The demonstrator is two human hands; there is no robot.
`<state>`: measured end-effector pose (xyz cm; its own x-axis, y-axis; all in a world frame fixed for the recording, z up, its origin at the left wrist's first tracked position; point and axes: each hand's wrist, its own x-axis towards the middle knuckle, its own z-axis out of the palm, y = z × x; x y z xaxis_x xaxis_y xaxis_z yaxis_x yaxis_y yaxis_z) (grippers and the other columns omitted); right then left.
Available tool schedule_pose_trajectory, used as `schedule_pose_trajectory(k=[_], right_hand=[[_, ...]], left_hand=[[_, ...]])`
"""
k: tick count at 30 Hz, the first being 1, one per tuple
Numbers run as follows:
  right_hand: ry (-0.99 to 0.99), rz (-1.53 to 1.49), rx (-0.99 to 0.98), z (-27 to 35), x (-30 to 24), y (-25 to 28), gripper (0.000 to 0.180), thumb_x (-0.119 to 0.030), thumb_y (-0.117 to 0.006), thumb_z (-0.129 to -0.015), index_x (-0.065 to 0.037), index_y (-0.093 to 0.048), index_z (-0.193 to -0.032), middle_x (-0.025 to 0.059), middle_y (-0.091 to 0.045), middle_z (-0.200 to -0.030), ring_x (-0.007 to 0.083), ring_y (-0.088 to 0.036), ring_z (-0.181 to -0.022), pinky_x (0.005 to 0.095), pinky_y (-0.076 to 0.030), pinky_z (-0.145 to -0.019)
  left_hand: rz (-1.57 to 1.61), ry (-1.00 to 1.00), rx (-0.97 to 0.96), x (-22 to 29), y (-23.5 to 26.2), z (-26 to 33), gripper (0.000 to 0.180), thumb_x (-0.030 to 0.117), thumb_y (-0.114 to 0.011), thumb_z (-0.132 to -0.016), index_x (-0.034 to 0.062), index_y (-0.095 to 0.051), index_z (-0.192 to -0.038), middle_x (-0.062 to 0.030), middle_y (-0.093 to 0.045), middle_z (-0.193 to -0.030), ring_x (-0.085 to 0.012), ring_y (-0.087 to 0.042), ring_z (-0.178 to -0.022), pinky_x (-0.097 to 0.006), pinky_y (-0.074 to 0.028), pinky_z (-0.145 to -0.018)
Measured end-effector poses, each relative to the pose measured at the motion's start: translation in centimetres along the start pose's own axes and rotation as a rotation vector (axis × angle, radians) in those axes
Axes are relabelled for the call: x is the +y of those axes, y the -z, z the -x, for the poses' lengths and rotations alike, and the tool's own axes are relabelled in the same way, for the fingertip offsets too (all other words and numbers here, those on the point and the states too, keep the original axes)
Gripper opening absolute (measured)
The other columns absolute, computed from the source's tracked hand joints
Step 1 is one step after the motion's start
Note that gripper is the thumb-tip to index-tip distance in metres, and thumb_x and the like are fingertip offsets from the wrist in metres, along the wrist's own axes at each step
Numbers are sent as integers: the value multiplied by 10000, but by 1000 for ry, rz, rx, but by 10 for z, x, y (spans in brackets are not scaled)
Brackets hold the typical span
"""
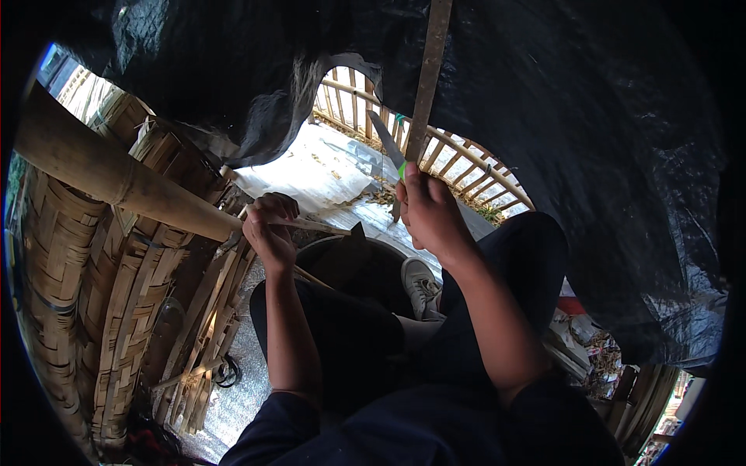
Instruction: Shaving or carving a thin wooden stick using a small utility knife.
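Note:
My right hand (434,211) is closed around the green handle of a knife (385,141), whose blade points up and to the left. It is in front of a narrow wooden post (430,71); whether it touches the post I cannot tell. To its left, my left hand (272,233) is closed on a thin pale bamboo strip (315,226), which sticks out to the right toward the space between my knees. The knife blade and the strip are apart. Below the strip is a dark round basin (388,250) with a flat brownish piece (346,256) at it.
A thick bamboo pole (124,179) slants in from the left above stacked woven bamboo panels (66,256). Black plastic sheeting (590,124) hangs ahead and to the right. Beyond its gap runs a bamboo slat fence (466,167). My shoe (420,283) is beside the basin.

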<state>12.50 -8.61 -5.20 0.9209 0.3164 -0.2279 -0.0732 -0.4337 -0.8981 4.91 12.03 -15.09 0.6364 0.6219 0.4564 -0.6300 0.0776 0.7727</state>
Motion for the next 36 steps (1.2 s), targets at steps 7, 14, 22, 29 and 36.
schedule_pose_trajectory(k=[7, 14, 22, 29, 36], right_hand=[[-379, -519, -168, -25, 68, -35, 435, -501, -294, -970, -109, -397, -811, -60, -243, -514, 54, -196, -373, 239, -184, -359], [-421, -650, -198, -43, 88, -54, 429, -499, -299, -969, -108, -389, -818, -50, -249, -521, 60, -209, -377, 237, -205, -366], [-282, -387, -254, -49, 116, -80, 424, -408, -320, -989, -54, -466, -807, -17, -373, -599, 69, -341, -443, 240, -325, -413], [-282, -294, -223, -51, 110, -87, 419, -375, -309, -991, -63, -500, -788, -24, -430, -616, 64, -382, -466, 230, -344, -427], [-345, -386, -189, -51, 99, -72, 424, -387, -302, -991, -60, -497, -804, -22, -426, -612, 55, -370, -452, 225, -334, -419]], left_hand=[[16, 45, -194, 0, 6, 1, 402, 347, -426, -960, 31, -470, -715, -72, -461, -676, -186, -493, -640, -328, -443, -564], [-14, -50, -344, 7, -12, -2, 463, 366, -413, -952, 8, -493, -669, -78, -467, -608, -188, -505, -571, -253, -424, -498], [21, 69, -92, 4, -18, 10, 475, 397, -390, -961, 84, -337, -608, -10, -297, -530, -103, -309, -447, -256, -244, -397], [42, 29, -78, 4, -23, 12, 441, 355, -388, -961, 75, -336, -624, 3, -279, -548, -91, -255, -458, -253, -216, -412], [84, -18, -72, 21, -32, 15, 421, 354, -385, -959, 81, -333, -643, 12, -271, -565, -88, -250, -477, -250, -215, -427]])
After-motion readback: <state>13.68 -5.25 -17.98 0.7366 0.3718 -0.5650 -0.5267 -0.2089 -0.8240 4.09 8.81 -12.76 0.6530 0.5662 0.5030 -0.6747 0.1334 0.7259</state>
